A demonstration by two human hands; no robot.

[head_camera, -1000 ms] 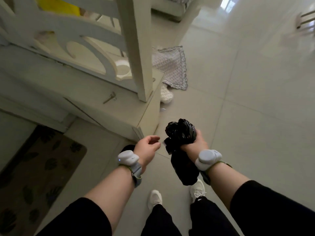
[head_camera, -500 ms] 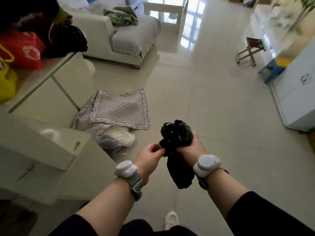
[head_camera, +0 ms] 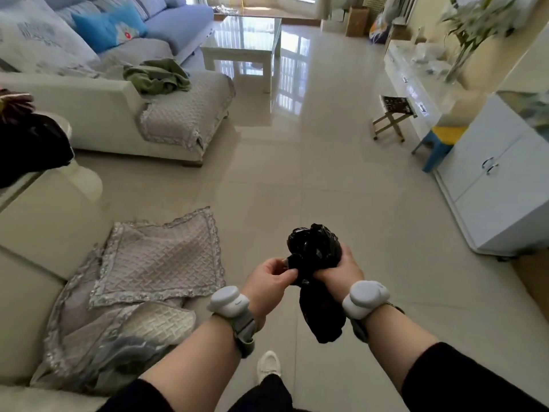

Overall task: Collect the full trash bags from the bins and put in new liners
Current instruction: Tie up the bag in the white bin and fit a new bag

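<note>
A bunched roll of black trash bags (head_camera: pixel 315 251) is held in front of me at waist height, its loose tail (head_camera: pixel 322 319) hanging down below my wrist. My right hand (head_camera: pixel 338 270) is wrapped around the middle of the bundle. My left hand (head_camera: pixel 269 281) pinches a corner of the black plastic at the bundle's left side between thumb and fingers. Both wrists carry white trackers. No bin is in view.
A grey quilted cover (head_camera: pixel 154 260) lies crumpled on the floor at left beside a white partition (head_camera: pixel 32 233). A sofa (head_camera: pixel 118 93) and glass coffee table (head_camera: pixel 246 43) stand ahead, a white cabinet (head_camera: pixel 499 185), blue stool (head_camera: pixel 439 144) and folding stool (head_camera: pixel 392 114) at right. Open tiled floor (head_camera: pixel 312 173) runs ahead.
The view has swung from the white partition to the living room as I walk. My left hand came over from empty air and took hold of the black bag bundle.
</note>
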